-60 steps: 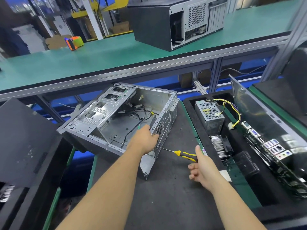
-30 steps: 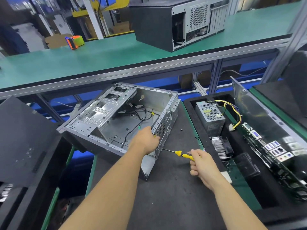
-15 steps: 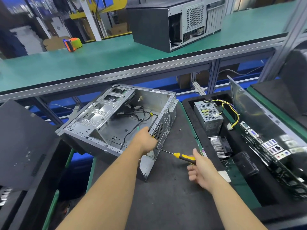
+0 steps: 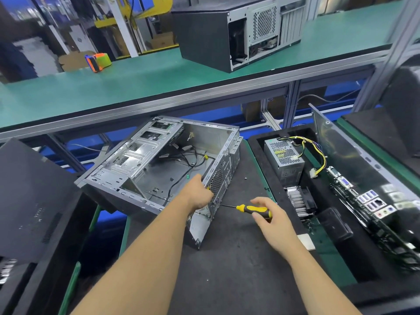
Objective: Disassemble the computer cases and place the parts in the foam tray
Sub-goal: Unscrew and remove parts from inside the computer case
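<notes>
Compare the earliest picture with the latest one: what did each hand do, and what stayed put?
The right hand closed around the yellow screwdriver, which it had only been touching with open fingers. The left hand kept bracing the open computer case's rear panel. The power supply in the foam tray stayed put.

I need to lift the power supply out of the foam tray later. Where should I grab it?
Grip the power supply by its two bare side walls, coming from above. It stands boxy in the foam tray, and its wire bundle trails off to the right, so probably keep your fingers clear of that corner.
</notes>
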A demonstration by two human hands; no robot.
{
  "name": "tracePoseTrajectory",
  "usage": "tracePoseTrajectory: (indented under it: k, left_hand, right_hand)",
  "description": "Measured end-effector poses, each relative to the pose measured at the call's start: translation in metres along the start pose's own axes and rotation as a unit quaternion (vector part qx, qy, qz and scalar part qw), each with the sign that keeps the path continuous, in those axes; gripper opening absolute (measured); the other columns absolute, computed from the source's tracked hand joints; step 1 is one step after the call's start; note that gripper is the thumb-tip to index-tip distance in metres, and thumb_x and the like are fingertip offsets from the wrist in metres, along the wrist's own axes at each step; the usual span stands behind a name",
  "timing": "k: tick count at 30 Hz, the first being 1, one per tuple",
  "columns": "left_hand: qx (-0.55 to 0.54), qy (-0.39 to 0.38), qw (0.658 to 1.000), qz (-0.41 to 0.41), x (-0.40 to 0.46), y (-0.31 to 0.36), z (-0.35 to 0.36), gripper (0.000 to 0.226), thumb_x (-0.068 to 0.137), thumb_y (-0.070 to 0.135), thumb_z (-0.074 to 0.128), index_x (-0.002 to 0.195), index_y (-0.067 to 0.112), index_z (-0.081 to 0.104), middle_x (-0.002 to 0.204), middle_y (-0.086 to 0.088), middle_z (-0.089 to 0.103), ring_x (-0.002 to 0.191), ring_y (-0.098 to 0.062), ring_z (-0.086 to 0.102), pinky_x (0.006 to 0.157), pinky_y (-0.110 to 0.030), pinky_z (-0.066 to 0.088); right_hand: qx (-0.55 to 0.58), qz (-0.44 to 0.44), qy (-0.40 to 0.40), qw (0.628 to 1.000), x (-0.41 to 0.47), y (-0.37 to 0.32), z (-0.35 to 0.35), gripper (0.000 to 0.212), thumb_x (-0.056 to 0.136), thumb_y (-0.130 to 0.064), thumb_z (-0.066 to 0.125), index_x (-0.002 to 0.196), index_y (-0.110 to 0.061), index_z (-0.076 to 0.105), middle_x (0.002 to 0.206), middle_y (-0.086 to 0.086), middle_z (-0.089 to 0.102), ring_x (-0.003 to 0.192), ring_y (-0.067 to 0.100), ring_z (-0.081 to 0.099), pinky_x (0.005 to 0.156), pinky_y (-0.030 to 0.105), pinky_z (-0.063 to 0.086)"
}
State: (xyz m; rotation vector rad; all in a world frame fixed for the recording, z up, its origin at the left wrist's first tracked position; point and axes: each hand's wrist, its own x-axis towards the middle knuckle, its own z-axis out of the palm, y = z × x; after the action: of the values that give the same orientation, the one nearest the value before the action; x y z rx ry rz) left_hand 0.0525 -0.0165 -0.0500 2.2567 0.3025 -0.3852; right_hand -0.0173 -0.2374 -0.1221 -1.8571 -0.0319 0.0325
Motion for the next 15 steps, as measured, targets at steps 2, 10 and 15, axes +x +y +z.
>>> tracePoseTrajectory:
  k: [2, 10, 15]
  left_hand:
    - [0.000, 0.001, 1.000, 0.003, 0.000, 0.000, 0.000, 0.035, 0.093, -0.001, 0.057, 0.118, 0.020, 0.046, 0.101, -0.017, 0.068, 0.061, -0.018, 0.048, 0.054, -0.029, 0.041]
    - [0.000, 0.001, 1.000, 0.008, 0.002, -0.002, -0.001, 0.035, 0.093, 0.000, 0.059, 0.121, 0.019, 0.048, 0.106, -0.019, 0.069, 0.064, -0.019, 0.050, 0.053, -0.030, 0.042]
    - [0.010, 0.005, 1.000, 0.010, 0.001, -0.002, -0.001, 0.036, 0.092, 0.001, 0.058, 0.123, 0.015, 0.051, 0.106, -0.020, 0.068, 0.064, -0.020, 0.051, 0.052, -0.029, 0.042]
  right_hand:
    - [0.105, 0.094, 0.008, 0.990, 0.002, -0.006, 0.004, 0.016, 0.097, -0.026, 0.063, 0.110, -0.034, 0.058, 0.101, -0.002, 0.066, 0.068, 0.008, 0.060, 0.061, 0.015, 0.049]
    - [0.170, 0.212, 0.010, 0.962, 0.008, 0.004, 0.010, 0.029, 0.105, -0.025, 0.048, 0.078, -0.012, 0.048, 0.063, 0.001, 0.039, 0.049, 0.014, 0.026, 0.046, 0.024, 0.022]
    - [-0.048, 0.004, 0.036, 0.998, -0.004, 0.006, 0.009, 0.017, 0.100, -0.020, 0.057, 0.087, -0.024, 0.066, 0.080, -0.006, 0.065, 0.072, 0.014, 0.052, 0.060, 0.019, 0.038]
